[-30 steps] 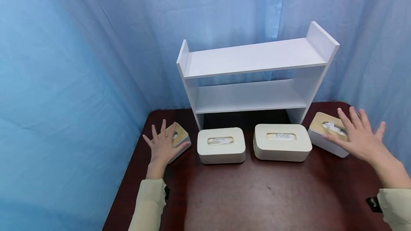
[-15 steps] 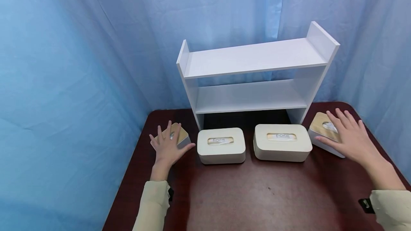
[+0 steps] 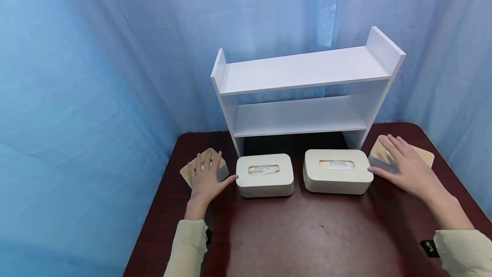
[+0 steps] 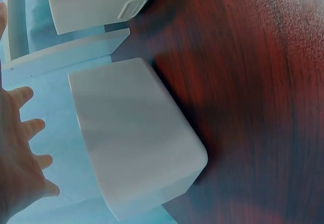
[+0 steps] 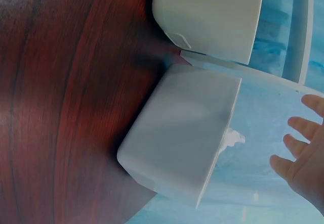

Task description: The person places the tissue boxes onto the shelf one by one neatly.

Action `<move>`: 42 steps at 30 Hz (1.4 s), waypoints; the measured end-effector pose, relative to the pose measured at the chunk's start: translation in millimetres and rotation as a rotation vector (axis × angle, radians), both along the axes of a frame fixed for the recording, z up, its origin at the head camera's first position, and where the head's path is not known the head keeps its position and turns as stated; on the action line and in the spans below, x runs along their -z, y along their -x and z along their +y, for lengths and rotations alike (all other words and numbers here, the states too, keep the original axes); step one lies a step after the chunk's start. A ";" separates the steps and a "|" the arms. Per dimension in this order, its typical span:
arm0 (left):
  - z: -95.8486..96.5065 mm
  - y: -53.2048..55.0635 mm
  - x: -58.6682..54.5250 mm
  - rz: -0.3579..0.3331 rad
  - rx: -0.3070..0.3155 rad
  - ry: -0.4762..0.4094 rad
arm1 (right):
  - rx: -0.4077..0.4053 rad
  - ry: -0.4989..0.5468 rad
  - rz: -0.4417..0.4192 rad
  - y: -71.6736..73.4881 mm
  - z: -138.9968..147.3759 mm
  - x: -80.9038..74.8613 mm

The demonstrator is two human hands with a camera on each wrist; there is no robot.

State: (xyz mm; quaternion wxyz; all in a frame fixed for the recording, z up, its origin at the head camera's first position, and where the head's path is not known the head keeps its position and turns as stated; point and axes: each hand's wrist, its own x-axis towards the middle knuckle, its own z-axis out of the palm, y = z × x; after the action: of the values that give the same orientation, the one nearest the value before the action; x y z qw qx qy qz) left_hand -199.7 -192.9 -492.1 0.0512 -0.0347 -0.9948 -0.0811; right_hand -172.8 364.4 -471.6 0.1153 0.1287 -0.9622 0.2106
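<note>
My left hand (image 3: 205,183), fingers spread, hovers over the outer left tissue box (image 3: 224,172), a pale box with a wood-coloured lid. In the left wrist view a gap shows between those fingers and the box (image 4: 134,133). Over on the other side, my right hand (image 3: 413,173) is held above a similar outer right tissue box (image 3: 426,156). The right wrist view shows it apart from that box (image 5: 177,128), whose tissue (image 5: 233,138) sticks out. Between the hands sit two cream tissue boxes, the left one (image 3: 265,188) and the right one (image 3: 338,185), with "Face" visible in their slots.
A white two-tier shelf (image 3: 303,69) stands behind the boxes at the back of the dark red-brown table (image 3: 292,234). Blue curtains (image 3: 96,97) hang close around the left, back and right sides.
Both hands have moved inward: the left hand rightward, the right hand leftward, its thumb now by the right cream box. The boxes and shelf stay where they were.
</note>
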 end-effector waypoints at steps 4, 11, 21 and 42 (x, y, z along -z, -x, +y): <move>2.5 -1.3 1.0 0.002 0.014 -0.037 | -0.012 -0.024 0.012 -0.6 -6.2 2.3; 5.9 -0.1 2.6 0.015 0.063 -0.053 | -0.019 -0.037 0.009 -1.8 -19.9 4.1; 10.3 -0.5 3.9 0.028 0.127 -0.059 | -0.052 0.011 0.010 -2.5 -39.3 7.5; 26.8 -4.6 8.4 -0.016 0.201 -0.268 | -0.146 0.040 0.026 8.5 -99.1 13.0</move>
State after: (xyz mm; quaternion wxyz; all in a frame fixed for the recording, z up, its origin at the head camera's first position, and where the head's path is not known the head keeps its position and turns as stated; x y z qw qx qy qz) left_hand -195.1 -166.1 -500.5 0.0390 -0.1264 -0.9669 -0.2182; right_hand -181.3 265.3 -484.7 0.1149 0.1988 -0.9442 0.2361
